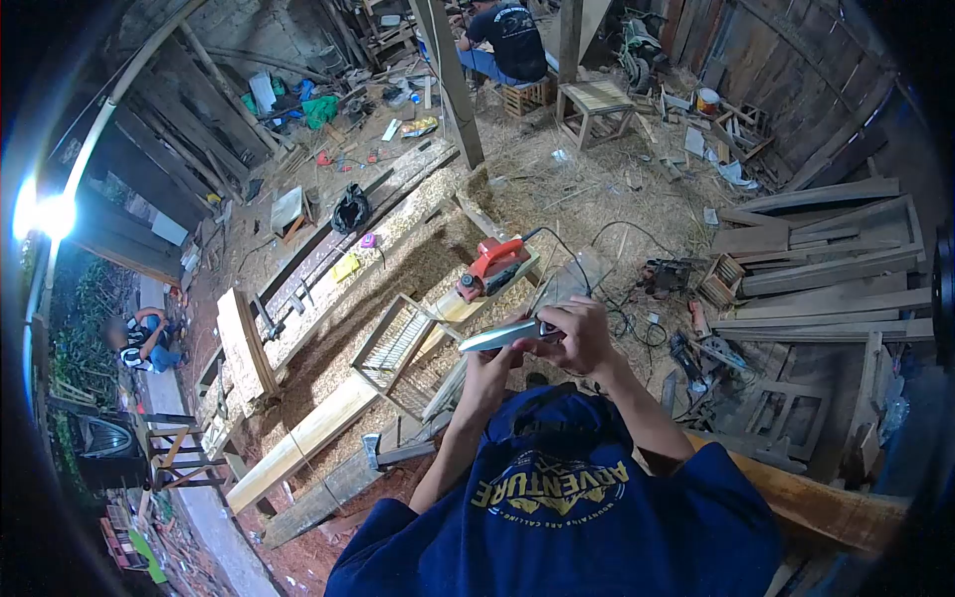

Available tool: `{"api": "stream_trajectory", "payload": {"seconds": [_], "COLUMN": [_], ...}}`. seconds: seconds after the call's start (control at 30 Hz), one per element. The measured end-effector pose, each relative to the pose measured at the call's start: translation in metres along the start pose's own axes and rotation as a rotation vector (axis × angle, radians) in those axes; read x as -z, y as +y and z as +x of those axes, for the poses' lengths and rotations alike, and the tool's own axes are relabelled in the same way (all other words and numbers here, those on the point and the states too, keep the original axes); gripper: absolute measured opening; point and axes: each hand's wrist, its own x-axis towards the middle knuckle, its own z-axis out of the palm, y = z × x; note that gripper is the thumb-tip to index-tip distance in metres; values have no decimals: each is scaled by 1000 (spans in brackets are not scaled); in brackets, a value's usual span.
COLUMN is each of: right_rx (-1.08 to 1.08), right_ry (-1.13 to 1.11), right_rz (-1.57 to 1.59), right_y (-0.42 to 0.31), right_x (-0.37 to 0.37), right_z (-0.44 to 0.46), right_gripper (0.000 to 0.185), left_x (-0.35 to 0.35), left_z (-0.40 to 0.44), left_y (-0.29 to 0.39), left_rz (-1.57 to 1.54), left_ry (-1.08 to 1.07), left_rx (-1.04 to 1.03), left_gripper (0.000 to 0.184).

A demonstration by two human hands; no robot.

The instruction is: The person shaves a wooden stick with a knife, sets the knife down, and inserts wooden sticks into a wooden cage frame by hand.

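Observation:
Above the workbench, in front of my chest, both hands hold a flat, pale object with a rounded end (494, 336); its exact kind is unclear. Underneath it, my left hand (487, 374) is closed around its lower side. My right hand (577, 336) grips the dark end nearer me, fingers bent. Just beyond lies a red electric planer (494, 267) on a board, its black cord running to the right. To the left of my hands a slatted wooden frame (394, 350) leans across the planks. A hammer (372, 450) rests lower left.
Long planks (308, 438) and wood shavings cover the bench area. Wooden frames and boards (836, 298) are stacked at right, near tools and tangled cords. A post (450, 85) stands ahead. One person (505, 45) sits at the back, another (147, 340) at far left.

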Motion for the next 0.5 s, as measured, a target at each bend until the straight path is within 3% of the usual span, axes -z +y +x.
{"api": "stream_trajectory", "payload": {"seconds": [0.17,0.3,0.5], "right_rx": [39,62,62], "right_ry": [60,24,-23], "right_rz": [-14,17,-3], "right_y": [4,1,5], "right_x": [8,2,1], "right_z": [6,2,3], "right_gripper": [52,53,54], "left_x": [1,-6,-3], "left_z": [-2,-16,-16], "left_y": [4,22,22], "left_rz": [-118,-79,-247], "left_ry": [-79,11,-52], "left_rx": [-18,117,178], "left_gripper": [25,25,46]}}
